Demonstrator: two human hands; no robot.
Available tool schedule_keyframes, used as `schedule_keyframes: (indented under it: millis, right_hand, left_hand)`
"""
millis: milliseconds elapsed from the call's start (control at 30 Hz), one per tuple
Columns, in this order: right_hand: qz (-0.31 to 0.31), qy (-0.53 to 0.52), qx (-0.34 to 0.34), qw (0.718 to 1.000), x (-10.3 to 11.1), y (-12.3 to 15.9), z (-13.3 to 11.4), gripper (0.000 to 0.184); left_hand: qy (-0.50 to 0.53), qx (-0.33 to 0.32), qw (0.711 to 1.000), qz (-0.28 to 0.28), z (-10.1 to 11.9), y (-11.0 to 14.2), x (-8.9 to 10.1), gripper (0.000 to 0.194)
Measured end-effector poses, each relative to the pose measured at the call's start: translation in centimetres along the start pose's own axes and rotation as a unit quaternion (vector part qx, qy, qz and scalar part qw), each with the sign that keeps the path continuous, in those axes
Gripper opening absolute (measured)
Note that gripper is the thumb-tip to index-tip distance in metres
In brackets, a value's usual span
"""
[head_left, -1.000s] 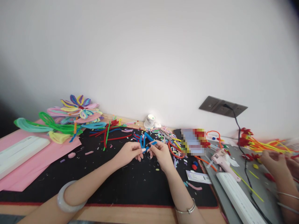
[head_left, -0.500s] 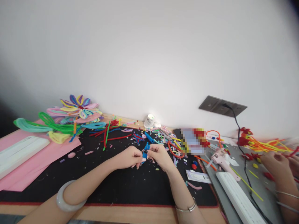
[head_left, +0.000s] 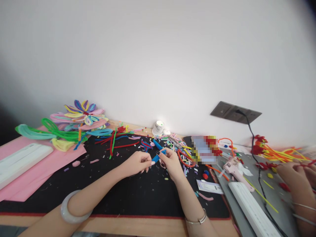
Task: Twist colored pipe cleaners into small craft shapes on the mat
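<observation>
Both hands meet above the black mat [head_left: 138, 200], near its middle. Between them is a short blue bundle of fuzzy pipe cleaner [head_left: 155, 159]. My left hand [head_left: 138, 163] pinches its lower left end with thumb and fingertips. At the other end my right hand [head_left: 171, 162] grips it between thumb and index finger, hiding part of it. Just beyond the fingers lies another blue pipe cleaner piece [head_left: 157, 144]. Beside that piece is a small red and blue pipe cleaner shape [head_left: 146, 144].
Cut scraps [head_left: 172, 141] and scissors [head_left: 175, 142] lie behind my right hand. A pipe cleaner flower [head_left: 85, 113] and pink paper [head_left: 66, 158] are on the left. Rightward are a pink glue gun [head_left: 235, 170], a white bar [head_left: 254, 210], a black cord [head_left: 259, 177] and another person's hands [head_left: 291, 172].
The blue bundle has turned from nearly upright to a slant, rising to the right. My right hand has shifted slightly to the right and up, so the hands are a little farther apart.
</observation>
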State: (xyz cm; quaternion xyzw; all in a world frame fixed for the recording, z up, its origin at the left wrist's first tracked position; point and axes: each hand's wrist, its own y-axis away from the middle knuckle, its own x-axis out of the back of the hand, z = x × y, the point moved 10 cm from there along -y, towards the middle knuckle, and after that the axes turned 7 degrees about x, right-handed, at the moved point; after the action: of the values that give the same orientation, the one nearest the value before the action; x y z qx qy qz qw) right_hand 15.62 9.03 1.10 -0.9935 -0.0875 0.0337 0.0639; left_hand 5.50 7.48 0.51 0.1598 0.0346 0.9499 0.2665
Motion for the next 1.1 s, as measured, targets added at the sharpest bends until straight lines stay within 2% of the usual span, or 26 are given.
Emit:
schedule_keyframes:
  millis: [133, 400, 600, 700, 900, 1100]
  right_hand:
    - [0.045, -0.043, 0.011, 0.998, 0.9, -0.2, 0.1, 0.014]
    - [0.075, -0.091, 0.027, 0.993, 1.5, -0.3, 0.1, 0.017]
    - [0.07, -0.089, 0.009, 0.993, 1.2, -0.1, -0.3, 0.018]
    - [0.07, -0.093, 0.0, 0.993, 0.9, 0.0, -0.1, 0.018]
    - [0.052, -0.089, -0.005, 0.995, 0.5, 0.0, -0.1, 0.022]
    - [0.021, -0.119, 0.001, 0.993, 0.1, 0.0, -0.5, 0.022]
  left_hand:
    - [0.006, -0.017, 0.998, 0.058, 0.3, 0.0, 1.3, 0.025]
    - [0.039, -0.055, 0.991, 0.115, 0.8, 0.2, 2.8, 0.023]
    - [0.103, -0.058, 0.987, 0.112, 0.6, 0.0, 2.9, 0.02]
    - [0.107, -0.062, 0.986, 0.113, 0.6, 0.0, 2.8, 0.027]
    - [0.137, -0.017, 0.981, 0.14, -0.1, 0.0, 3.5, 0.023]
    - [0.21, 0.028, 0.969, 0.129, -0.8, -0.3, 3.2, 0.022]
